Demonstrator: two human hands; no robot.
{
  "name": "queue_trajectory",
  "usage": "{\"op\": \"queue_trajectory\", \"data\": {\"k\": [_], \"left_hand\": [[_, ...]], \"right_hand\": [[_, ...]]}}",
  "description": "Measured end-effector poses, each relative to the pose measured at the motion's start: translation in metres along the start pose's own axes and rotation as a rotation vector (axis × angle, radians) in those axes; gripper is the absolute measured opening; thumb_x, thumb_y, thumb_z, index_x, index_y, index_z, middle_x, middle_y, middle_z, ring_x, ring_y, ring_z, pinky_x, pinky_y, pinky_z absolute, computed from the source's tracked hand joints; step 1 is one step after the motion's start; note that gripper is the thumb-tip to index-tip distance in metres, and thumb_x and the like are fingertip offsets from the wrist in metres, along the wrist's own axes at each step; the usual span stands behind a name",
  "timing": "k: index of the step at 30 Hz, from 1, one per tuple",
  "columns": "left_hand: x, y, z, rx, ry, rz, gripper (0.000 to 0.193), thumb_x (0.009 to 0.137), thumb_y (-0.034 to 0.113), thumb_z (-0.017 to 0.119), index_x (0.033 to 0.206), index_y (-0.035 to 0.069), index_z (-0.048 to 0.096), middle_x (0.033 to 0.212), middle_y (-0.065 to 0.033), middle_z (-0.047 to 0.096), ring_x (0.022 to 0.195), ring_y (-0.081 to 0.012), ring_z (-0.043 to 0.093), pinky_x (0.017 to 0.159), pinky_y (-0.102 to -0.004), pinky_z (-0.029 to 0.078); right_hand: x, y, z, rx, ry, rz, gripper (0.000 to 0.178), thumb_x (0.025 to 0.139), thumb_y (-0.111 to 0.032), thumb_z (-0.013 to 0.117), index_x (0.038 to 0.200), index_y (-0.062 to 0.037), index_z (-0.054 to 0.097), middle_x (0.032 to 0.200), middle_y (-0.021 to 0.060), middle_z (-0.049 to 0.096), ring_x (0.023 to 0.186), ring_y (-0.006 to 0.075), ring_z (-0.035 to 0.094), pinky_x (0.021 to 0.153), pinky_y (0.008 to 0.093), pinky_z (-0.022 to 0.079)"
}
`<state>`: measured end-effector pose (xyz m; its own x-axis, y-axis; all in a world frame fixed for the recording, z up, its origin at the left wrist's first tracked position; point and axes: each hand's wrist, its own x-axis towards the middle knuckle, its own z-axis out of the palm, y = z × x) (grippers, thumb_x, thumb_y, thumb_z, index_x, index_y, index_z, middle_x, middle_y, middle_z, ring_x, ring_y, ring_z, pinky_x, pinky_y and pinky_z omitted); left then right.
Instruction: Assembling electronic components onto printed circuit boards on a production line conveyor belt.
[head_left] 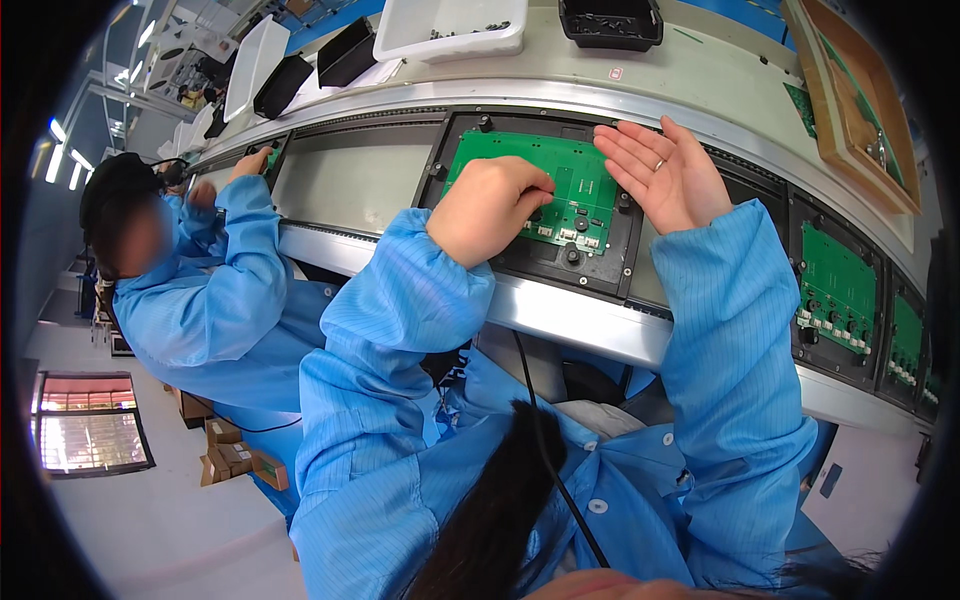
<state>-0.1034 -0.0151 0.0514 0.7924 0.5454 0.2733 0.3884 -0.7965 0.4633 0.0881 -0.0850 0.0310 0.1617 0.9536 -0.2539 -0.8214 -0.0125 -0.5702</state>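
A green circuit board lies in a black carrier frame on the conveyor line in front of me. White connectors and small dark round parts sit along its near edge. My left hand is over the left and middle of the board, thumb and forefinger pinched together close above it. Whatever they hold, if anything, is too small to make out. At the board's right edge my right hand is turned palm up, fingers stretched out, a ring on one finger. I see nothing lying on its palm.
More boards in carriers sit to the right along the metal rail. Behind the line stand a white bin and a black bin of small parts, plus a wooden box. A co-worker in a blue smock works at left.
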Motion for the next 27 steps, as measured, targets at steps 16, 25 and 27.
{"op": "queue_trajectory", "data": {"k": [16,25,27], "left_hand": [[0.004,-0.007,0.013,0.375,-0.168,0.186,0.007,0.067,0.003,0.06,0.073,0.004,0.063,0.078,-0.0063,0.055,0.073,-0.0227,0.052,0.069,-0.0298,0.045],[0.009,-0.005,0.013,0.476,-0.217,0.219,0.009,0.062,0.002,0.057,0.068,0.006,0.063,0.075,-0.007,0.055,0.07,-0.0227,0.049,0.071,-0.0302,0.045],[0.011,-0.001,0.013,0.531,-0.238,0.23,0.008,0.062,0.002,0.058,0.067,0.006,0.063,0.075,-0.007,0.055,0.07,-0.0226,0.049,0.07,-0.0302,0.045]], "right_hand": [[0.005,0.003,-0.002,-0.025,-0.005,0.014,0.046,0.089,-0.028,0.038,0.116,0.0095,0.038,0.119,0.0258,0.045,0.111,0.0284,0.048,0.094,0.0334,0.039],[0.006,0.005,-0.001,-0.023,0.003,0.018,0.044,0.089,-0.027,0.039,0.115,0.0087,0.04,0.117,0.0248,0.047,0.109,0.0281,0.049,0.093,0.033,0.04],[0.006,0.005,-0.001,-0.023,-0.001,0.017,0.044,0.089,-0.027,0.04,0.115,0.0084,0.04,0.117,0.0245,0.047,0.109,0.028,0.049,0.093,0.033,0.04]]}}
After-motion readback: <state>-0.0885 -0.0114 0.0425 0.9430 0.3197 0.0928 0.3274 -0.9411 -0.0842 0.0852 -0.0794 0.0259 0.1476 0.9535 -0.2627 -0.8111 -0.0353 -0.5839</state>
